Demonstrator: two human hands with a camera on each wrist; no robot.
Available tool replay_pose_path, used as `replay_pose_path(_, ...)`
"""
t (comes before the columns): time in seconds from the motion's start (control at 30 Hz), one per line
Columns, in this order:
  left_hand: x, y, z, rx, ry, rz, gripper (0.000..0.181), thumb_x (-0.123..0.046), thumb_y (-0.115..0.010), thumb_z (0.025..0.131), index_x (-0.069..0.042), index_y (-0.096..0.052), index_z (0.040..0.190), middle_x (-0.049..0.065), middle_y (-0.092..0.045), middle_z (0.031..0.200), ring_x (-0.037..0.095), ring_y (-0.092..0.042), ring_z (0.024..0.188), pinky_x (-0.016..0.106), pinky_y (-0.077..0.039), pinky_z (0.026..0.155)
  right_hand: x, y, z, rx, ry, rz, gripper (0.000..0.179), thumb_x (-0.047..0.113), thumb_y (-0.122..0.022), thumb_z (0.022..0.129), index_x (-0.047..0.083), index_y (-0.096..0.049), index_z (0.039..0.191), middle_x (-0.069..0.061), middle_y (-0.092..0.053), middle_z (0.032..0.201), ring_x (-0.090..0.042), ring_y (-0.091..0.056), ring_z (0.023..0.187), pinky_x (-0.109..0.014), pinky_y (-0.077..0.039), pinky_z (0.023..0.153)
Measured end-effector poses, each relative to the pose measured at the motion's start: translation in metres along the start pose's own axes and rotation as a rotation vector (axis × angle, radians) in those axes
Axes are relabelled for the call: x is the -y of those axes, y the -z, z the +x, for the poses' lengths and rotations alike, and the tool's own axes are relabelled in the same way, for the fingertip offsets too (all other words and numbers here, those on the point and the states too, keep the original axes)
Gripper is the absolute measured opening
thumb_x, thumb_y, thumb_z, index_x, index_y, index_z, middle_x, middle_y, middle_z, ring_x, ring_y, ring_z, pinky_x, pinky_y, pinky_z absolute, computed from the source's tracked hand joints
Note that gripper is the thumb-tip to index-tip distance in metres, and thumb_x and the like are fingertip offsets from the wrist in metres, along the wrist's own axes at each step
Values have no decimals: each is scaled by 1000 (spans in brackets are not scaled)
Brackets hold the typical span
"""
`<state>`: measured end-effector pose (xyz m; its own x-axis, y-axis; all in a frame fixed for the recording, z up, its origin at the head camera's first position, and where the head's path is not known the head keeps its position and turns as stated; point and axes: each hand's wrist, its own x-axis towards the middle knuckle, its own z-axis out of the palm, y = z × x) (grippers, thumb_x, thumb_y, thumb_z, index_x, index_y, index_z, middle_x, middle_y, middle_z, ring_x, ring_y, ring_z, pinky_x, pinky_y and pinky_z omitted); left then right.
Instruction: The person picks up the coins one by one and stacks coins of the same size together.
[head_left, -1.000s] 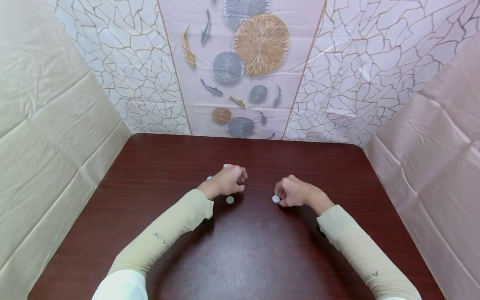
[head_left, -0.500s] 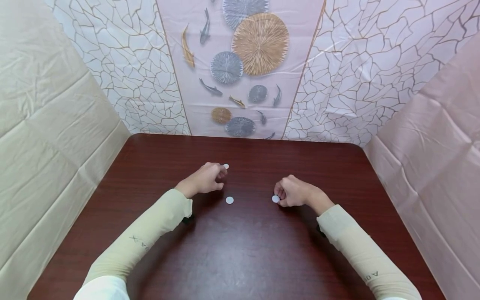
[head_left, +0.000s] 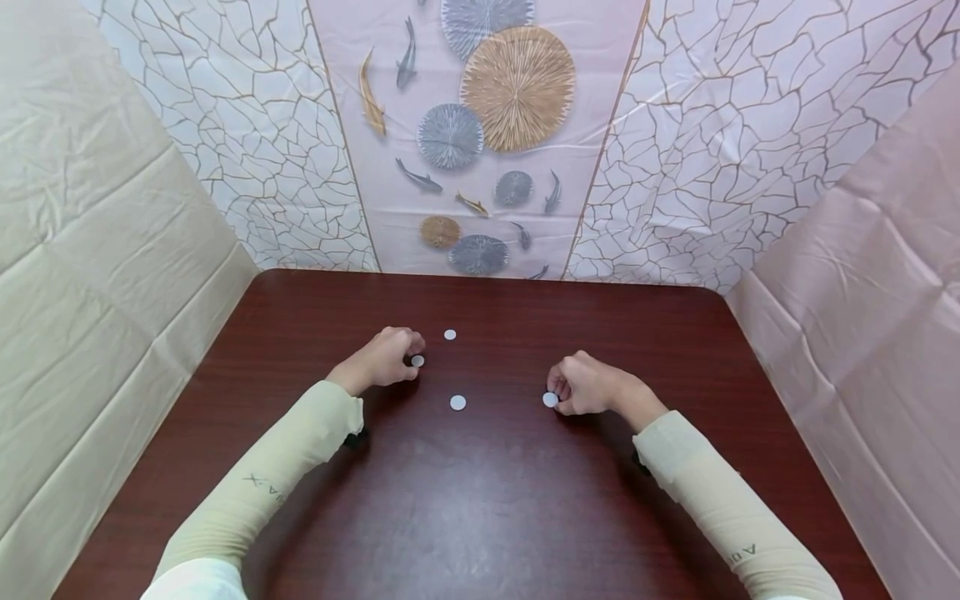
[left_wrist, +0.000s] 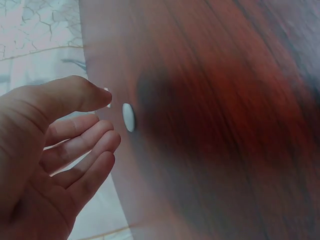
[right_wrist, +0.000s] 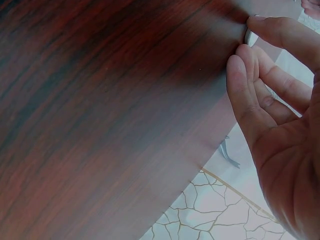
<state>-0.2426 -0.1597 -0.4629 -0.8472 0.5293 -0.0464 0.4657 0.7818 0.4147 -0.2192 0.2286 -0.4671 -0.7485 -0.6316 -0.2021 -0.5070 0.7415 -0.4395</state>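
Observation:
Several small white discs lie on the dark red-brown table. My left hand (head_left: pixel 381 358) is at the left disc (head_left: pixel 417 361); the left wrist view shows its thumb and fingers apart, with that disc (left_wrist: pixel 129 117) just past the fingertips. My right hand (head_left: pixel 588 383) pinches another disc (head_left: pixel 551 400) between thumb and finger, low at the tabletop. In the right wrist view the held disc (right_wrist: pixel 248 36) is mostly hidden by the fingertips. Between the hands lie a far disc (head_left: pixel 450 335) and a nearer disc (head_left: pixel 457 403).
The table (head_left: pixel 465 500) has rounded far corners. Behind it hangs a patterned cloth (head_left: pixel 517 92) with fish and round leaf shapes. Pale cloth walls stand at the left (head_left: pixel 97 267) and right (head_left: pixel 847 333).
My left hand has moved left, away from the middle, uncovering the far disc and stopping by the left one. The right hand stays at its disc.

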Motion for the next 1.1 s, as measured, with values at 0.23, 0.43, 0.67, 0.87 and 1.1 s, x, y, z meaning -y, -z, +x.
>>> replay_pose_path(0.23,14,-6,1,-21,-5,18,34,-8,-76,86,5,-71,118,17,-74,112,30,-70,107,44,-57,99,1,0,0,2,-1,1,16,8,-84,82,10,-73,94,4,-72,85,-4,-66,78,-22,-58,73)
replay_pose_path(0.43,20,-7,5,-9,-3,5,33,-8,-76,87,5,-70,117,17,-73,111,29,-69,105,44,-57,98,1,-1,0,1,-7,5,16,8,-84,82,9,-74,95,4,-72,85,-4,-66,78,-22,-58,73)
replay_pose_path(0.67,24,-6,8,22,-38,16,29,-9,-78,89,2,-71,114,15,-71,109,28,-69,102,42,-58,94,1,-2,1,-7,14,5,15,6,-83,81,9,-73,91,4,-72,83,-4,-65,76,-21,-57,71)
replay_pose_path(0.87,28,-2,12,48,-120,67,22,-11,-78,92,0,-74,111,13,-69,104,26,-68,98,41,-59,91,2,0,1,-6,0,12,15,6,-83,81,10,-73,90,5,-72,82,-4,-65,76,-21,-57,71)
replay_pose_path(1.1,27,5,20,81,-194,115,12,-12,-81,92,-4,-78,101,8,-72,97,20,-71,90,34,-60,82,2,1,1,1,-6,18,15,6,-83,80,9,-73,91,4,-73,84,-4,-66,76,-22,-57,72)
